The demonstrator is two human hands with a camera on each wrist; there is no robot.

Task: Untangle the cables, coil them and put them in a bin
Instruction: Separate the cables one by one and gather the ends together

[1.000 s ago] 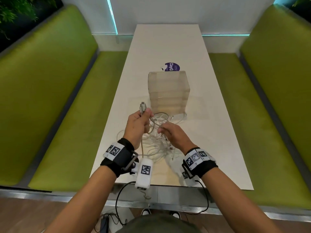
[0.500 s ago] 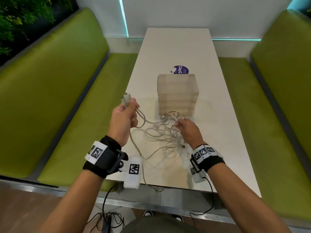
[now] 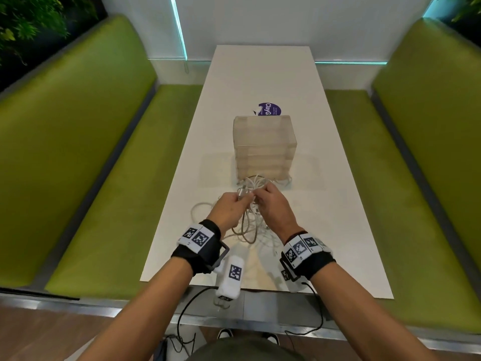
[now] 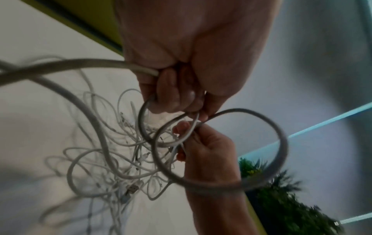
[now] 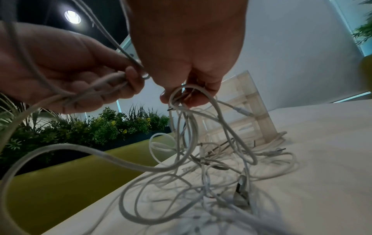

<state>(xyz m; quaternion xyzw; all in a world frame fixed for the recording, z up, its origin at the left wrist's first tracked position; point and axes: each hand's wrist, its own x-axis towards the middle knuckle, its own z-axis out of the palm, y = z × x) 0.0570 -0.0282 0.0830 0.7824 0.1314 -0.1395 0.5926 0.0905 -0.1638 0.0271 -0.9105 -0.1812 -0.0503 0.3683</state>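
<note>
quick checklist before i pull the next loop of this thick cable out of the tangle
1. Left hand grips the thick cable firmly: ok, fingers curled round it.
2. Right hand holds back the thin white cables: ok, pinching a few strands.
3. Thick cable free of the pile: not ok, its loops still run through the thin strands.
4. Bin within reach and upright: ok, standing just beyond the pile.
5. Bin empty: cannot tell, walls are cloudy.
6. Cables all on the table: ok, none hangs over an edge in the head view.
</note>
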